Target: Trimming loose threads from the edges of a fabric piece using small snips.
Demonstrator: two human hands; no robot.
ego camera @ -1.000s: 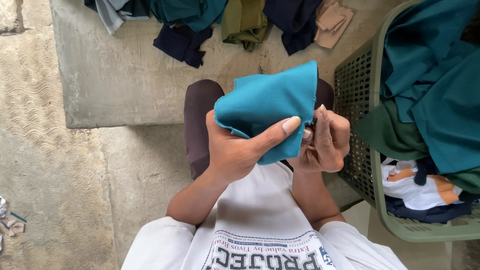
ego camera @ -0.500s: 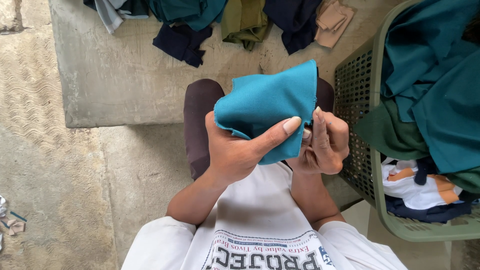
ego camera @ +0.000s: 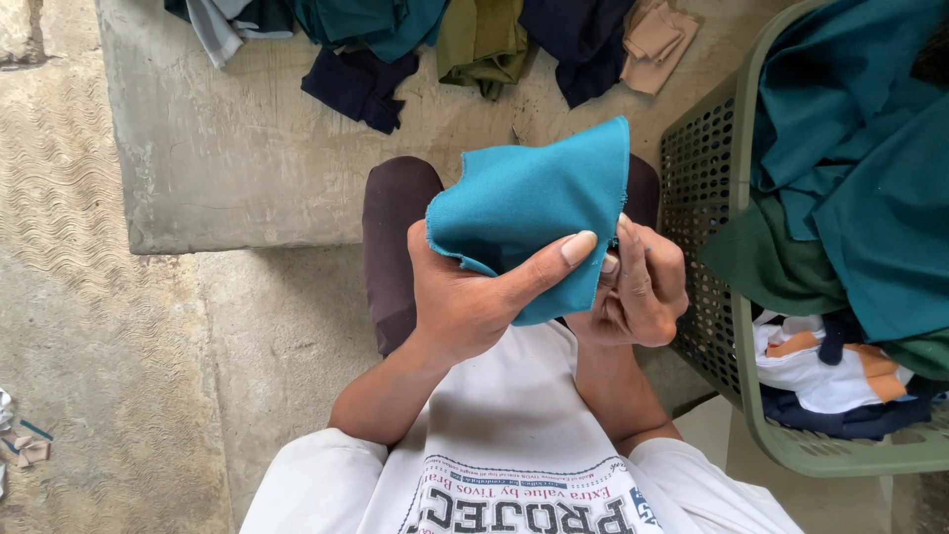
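A small piece of teal cloth point(ego camera: 534, 203) is held up in front of my chest, above my knees. My left hand point(ego camera: 474, 297) grips it from below, thumb pressed across its lower edge. My right hand point(ego camera: 638, 287) pinches the cloth's right edge with curled fingers. Whether it also holds a small tool is hidden.
A green perforated laundry basket point(ego camera: 736, 336) full of teal, green and white clothes stands at my right. A concrete slab point(ego camera: 247, 148) lies ahead with a pile of dark, olive and tan cloth pieces point(ego camera: 474, 40) along its far edge. Small scraps point(ego camera: 25, 445) lie on the floor, left.
My right hand has shifted slightly along the cloth's right edge. The cloth and my left hand stay almost still.
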